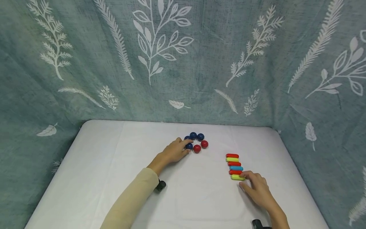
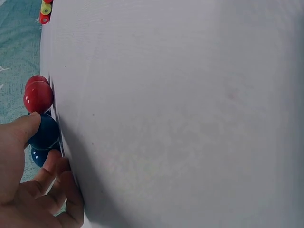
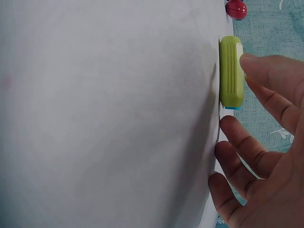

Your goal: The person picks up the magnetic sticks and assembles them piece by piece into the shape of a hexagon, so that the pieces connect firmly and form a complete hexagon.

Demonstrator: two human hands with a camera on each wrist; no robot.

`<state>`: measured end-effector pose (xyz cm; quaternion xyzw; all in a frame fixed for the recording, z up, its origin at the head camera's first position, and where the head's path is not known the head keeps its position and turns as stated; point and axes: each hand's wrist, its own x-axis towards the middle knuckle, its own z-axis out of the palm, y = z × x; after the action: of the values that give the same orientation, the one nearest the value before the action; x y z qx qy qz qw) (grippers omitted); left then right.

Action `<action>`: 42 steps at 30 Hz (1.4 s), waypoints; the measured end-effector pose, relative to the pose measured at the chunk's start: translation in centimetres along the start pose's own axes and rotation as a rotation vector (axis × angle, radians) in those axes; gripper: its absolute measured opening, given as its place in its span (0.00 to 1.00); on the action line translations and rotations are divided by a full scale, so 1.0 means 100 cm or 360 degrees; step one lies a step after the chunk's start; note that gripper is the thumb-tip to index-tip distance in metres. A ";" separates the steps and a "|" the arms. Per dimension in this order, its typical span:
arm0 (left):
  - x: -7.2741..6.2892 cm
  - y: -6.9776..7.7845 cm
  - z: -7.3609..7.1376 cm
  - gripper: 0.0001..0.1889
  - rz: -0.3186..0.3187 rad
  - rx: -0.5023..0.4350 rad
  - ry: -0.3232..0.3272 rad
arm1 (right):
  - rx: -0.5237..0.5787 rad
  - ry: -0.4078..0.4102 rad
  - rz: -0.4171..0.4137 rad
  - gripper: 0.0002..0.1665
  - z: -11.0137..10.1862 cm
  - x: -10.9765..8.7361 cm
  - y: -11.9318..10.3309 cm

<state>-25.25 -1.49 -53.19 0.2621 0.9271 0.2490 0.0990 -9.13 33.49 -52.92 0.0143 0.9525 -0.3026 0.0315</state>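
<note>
Glossy dark blue balls (image 1: 193,135) and two red balls (image 1: 197,149) form a ring towards the table's far side. My left hand (image 1: 174,151) reaches in from the left and pinches the nearest-left blue ball (image 2: 45,132) between thumb and index finger; the other fingers curl beside it. At right, short red, yellow-green and blue sticks (image 1: 236,168) lie side by side in a column. My right hand (image 1: 258,189) is at the column's near end, index finger over the nearest yellow-green ridged stick (image 3: 231,73). Its other fingers are spread loosely. Whether the thumb touches that stick, I cannot tell.
A white cloth covers the table (image 1: 114,149), which has rounded far corners. Behind it hangs a green curtain (image 1: 206,63) with white leaf prints. Black wrist devices (image 1: 160,185) show beneath the left forearm and near the right wrist.
</note>
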 end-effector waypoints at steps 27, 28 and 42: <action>-0.001 0.000 -0.003 0.24 -0.0019 -0.0003 -0.0019 | -0.0086 0.0016 0.0021 0.22 0.002 0.002 0.001; -0.001 0.000 -0.003 0.24 -0.0017 -0.0002 -0.0018 | -0.0095 0.0021 0.0016 0.22 0.002 0.002 0.001; -0.002 0.000 -0.002 0.25 -0.0032 -0.0030 -0.0019 | -0.0231 -0.0013 0.0096 0.21 0.003 0.005 -0.004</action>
<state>-25.17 -1.72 -53.01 0.2532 0.9267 0.2551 0.1096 -9.61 32.96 -52.97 0.0393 0.9709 -0.2318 0.0455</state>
